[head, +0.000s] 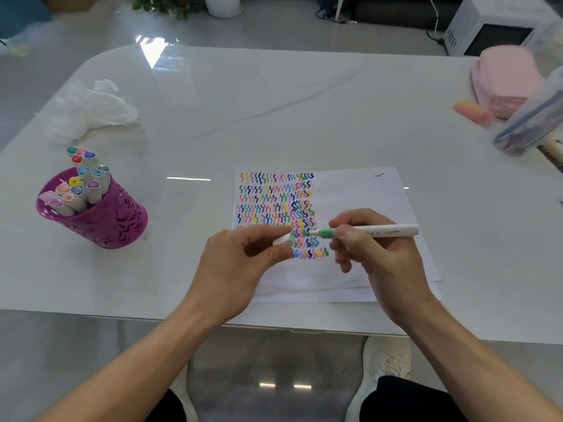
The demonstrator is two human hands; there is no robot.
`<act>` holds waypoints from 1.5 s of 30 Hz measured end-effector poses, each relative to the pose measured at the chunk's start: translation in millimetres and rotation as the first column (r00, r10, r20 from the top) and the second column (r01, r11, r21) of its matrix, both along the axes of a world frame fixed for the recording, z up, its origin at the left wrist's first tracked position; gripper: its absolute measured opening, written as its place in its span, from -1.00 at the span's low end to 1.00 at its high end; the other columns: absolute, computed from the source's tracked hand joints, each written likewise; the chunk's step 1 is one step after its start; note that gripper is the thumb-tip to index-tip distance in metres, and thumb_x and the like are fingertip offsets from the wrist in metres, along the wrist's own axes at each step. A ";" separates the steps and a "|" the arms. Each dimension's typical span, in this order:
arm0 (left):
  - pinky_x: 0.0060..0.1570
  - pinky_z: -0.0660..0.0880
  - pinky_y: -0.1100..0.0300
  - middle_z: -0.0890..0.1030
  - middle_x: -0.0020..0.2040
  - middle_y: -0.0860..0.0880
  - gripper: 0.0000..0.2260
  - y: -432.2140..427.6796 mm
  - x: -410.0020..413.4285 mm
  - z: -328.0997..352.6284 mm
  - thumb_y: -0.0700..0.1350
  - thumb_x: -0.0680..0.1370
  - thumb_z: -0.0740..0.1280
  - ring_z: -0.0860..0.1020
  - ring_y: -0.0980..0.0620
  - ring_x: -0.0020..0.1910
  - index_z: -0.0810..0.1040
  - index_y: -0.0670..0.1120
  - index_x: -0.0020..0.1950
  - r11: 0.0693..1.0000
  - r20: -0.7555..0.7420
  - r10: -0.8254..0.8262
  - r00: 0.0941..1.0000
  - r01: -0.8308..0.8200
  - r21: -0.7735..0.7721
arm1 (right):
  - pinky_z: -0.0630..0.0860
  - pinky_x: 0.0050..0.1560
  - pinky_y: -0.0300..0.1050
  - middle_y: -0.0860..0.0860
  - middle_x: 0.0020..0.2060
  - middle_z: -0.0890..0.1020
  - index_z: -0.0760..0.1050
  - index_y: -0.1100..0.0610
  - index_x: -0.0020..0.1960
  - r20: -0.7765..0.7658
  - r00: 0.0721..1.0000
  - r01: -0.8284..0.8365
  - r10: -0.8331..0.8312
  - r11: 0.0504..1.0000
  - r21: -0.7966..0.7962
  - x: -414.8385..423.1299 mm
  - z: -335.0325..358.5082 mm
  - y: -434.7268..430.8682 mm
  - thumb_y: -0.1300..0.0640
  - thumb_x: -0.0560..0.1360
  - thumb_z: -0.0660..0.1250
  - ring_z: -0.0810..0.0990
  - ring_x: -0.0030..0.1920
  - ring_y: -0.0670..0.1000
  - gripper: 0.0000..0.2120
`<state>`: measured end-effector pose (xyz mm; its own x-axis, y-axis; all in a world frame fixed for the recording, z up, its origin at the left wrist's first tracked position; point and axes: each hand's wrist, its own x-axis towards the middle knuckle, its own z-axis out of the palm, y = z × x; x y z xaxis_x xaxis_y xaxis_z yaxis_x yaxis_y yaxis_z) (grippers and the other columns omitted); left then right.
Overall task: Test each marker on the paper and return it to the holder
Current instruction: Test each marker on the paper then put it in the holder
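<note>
A glossy white counter [243,102] with thin grey veins carries everything. Toward its left edge stands a purple cut-out holder [103,220], round and tilted in this view, crowded with white markers [82,184] with coloured caps. Behind it lies crumpled clear plastic [91,108]. At the far right corner sit a soft pink case [502,77], an orange-pink block [472,112] and a clear tub [530,123] of pens. Near the near edge lies the paper [365,193], rows of coloured squiggles on its left half. Above it the right hand [374,254] grips a white marker [380,231] with its green tip pointing left; the left hand [240,257] pinches its white cap [281,240] just beside the tip.
</note>
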<state>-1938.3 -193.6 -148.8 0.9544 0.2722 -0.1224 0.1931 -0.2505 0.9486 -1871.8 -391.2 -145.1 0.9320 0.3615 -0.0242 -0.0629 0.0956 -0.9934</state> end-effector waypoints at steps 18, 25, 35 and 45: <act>-0.16 0.44 0.35 0.64 -0.16 0.09 -0.84 -6.0 -2.7 8.7 -0.06 0.50 0.47 0.54 0.07 -0.16 0.73 0.12 0.07 0.973 0.056 -0.166 0.984 0.154 0.174 | 0.56 -0.35 -0.06 0.16 -0.32 0.67 0.59 0.18 -0.05 0.021 0.996 -0.080 0.081 0.994 -0.072 -7.0 1.4 4.6 0.22 0.52 0.45 0.61 -0.36 0.10 -0.94; -0.17 0.45 0.11 0.61 -0.21 0.09 -0.78 -5.2 -5.5 6.6 0.09 0.54 0.35 0.53 0.00 -0.17 0.73 0.09 0.09 0.944 0.109 -0.190 0.976 0.151 0.293 | 0.64 -0.25 -0.01 0.25 -0.28 0.71 0.53 0.33 -0.08 -0.040 0.995 -0.097 0.096 0.995 -0.025 -7.5 7.6 5.7 0.21 0.47 0.45 0.69 -0.32 0.23 -0.82; -0.26 0.41 0.10 0.59 -0.27 0.05 -0.89 -9.0 -8.5 10.0 -0.04 0.57 0.40 0.50 0.00 -0.24 0.74 0.07 0.02 0.945 0.130 -0.180 0.975 0.135 0.297 | 0.65 -0.22 0.02 0.29 -0.28 0.70 0.51 0.38 -0.07 -0.046 0.992 -0.119 0.120 0.993 0.008 -9.9 7.5 7.1 0.23 0.47 0.44 0.70 -0.31 0.26 -0.79; -0.26 0.49 0.14 0.67 -0.26 0.03 -0.91 8.7 -1.7 30.3 -0.07 0.49 0.49 0.56 0.03 -0.29 0.72 0.04 -0.01 0.999 0.206 0.008 0.979 -0.018 0.045 | 0.62 -0.27 -0.07 0.25 -0.28 0.70 0.63 0.22 0.05 -0.095 0.993 -0.073 0.068 0.996 -0.051 -10.1 5.3 17.2 0.06 0.42 0.47 0.66 -0.33 0.12 -0.71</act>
<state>-1940.0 -185.0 -118.6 0.9543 0.2855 0.0888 -0.0009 -0.2942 0.9557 -1881.9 -374.0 -139.9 0.8971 0.4218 -0.1313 -0.1603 0.0338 -0.9865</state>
